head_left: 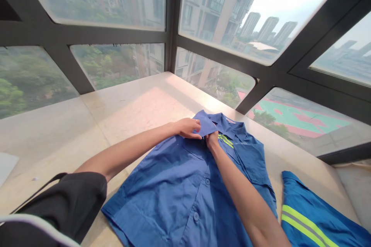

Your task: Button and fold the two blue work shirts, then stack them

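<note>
A blue button-front work shirt (174,193) lies front up, its collar toward the window and its hem toward me. Near the collar, my left hand (189,128) pinches a raised fold of the shirt's cloth from the left. My right hand (212,139) grips the lower right corner of that same fold, close to the chest. Yellow-green reflective stripes show on the chest just right of my right hand. The shirt's right-hand sleeve is folded across the front. My right forearm covers part of the lower front.
A second blue garment (313,208) with yellow-green and grey stripes lies folded at the right. Everything rests on a pale stone sill (116,104) bounded by dark window frames (171,15). A white object (7,166) sits at the left edge, and a white cord (37,222) crosses the lower left.
</note>
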The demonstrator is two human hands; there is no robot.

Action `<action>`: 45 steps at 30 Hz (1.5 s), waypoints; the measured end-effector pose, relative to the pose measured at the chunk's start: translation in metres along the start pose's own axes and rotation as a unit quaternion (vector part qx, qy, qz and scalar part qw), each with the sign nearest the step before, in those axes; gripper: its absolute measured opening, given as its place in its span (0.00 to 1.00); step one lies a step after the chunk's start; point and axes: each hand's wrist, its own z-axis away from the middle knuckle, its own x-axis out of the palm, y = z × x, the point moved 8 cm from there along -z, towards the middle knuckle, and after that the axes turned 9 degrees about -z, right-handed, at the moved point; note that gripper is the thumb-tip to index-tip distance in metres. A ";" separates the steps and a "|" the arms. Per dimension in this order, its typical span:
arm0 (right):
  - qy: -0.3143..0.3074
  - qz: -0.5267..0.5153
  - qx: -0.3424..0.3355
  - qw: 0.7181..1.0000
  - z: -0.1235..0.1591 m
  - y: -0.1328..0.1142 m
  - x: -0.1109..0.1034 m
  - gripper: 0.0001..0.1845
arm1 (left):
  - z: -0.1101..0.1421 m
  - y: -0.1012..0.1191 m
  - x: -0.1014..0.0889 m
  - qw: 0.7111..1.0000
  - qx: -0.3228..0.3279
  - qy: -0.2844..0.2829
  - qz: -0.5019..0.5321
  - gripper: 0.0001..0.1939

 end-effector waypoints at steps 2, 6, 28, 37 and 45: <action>0.050 0.008 -0.002 0.999 -0.006 -0.004 -0.013 0.11 | 0.002 -0.006 0.015 0.998 -0.038 -0.045 0.018 0.24; 0.155 0.041 -0.056 0.985 -0.007 -0.026 -0.040 0.13 | 0.006 -0.029 0.032 0.992 -0.120 -0.042 -0.014 0.24; -0.277 0.608 -0.195 0.718 -0.040 0.025 0.051 0.32 | 0.037 -0.025 0.083 0.990 -0.142 0.006 -0.024 0.34; -0.235 0.560 -0.275 0.745 -0.031 -0.009 0.054 0.20 | 0.081 -0.034 0.067 0.972 -0.224 0.068 0.024 0.26; -0.257 0.606 -0.277 0.700 -0.015 -0.019 0.056 0.18 | 0.098 -0.057 0.050 0.892 -0.421 0.052 0.158 0.14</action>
